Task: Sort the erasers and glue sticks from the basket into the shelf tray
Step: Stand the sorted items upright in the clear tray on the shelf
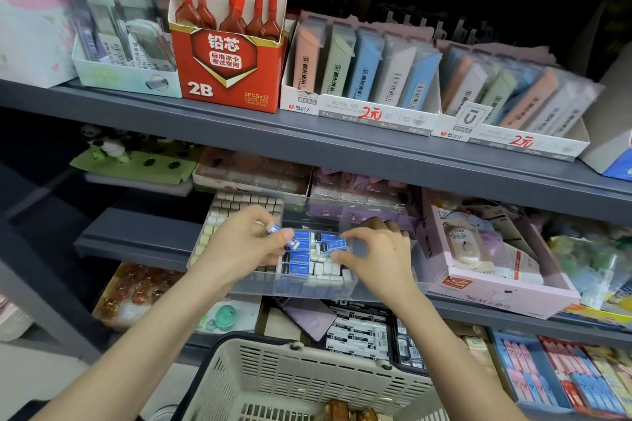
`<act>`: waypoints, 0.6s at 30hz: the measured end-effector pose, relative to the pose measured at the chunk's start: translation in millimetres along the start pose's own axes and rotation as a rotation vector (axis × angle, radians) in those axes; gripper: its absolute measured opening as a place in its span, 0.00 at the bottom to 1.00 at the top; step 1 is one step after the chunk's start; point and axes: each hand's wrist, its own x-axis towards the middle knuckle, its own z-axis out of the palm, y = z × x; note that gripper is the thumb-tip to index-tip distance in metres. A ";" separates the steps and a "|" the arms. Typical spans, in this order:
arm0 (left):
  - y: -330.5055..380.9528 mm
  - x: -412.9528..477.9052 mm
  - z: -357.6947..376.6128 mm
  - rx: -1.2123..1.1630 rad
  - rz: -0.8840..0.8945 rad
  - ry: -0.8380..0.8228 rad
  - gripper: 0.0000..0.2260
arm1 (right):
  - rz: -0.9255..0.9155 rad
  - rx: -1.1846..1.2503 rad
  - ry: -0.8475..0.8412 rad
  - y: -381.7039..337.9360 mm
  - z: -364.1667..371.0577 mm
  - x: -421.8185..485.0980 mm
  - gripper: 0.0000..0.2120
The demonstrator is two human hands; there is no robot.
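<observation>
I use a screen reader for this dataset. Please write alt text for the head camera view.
Two hands sort blue-sleeved erasers in a clear shelf tray: the left hand pinches one eraser, the right hand another. A beige basket sits below, near the camera.

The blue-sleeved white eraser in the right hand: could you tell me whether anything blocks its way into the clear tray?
Nothing visible does. The right hand pinches the blue-sleeved white eraser over the clear plastic shelf tray; the left hand holds another eraser beside it.
</observation>
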 end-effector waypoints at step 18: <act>-1.7 3.0 0.1 0.055 0.015 -0.018 0.10 | -0.019 -0.049 0.220 -9.0 18.0 -5.4 0.15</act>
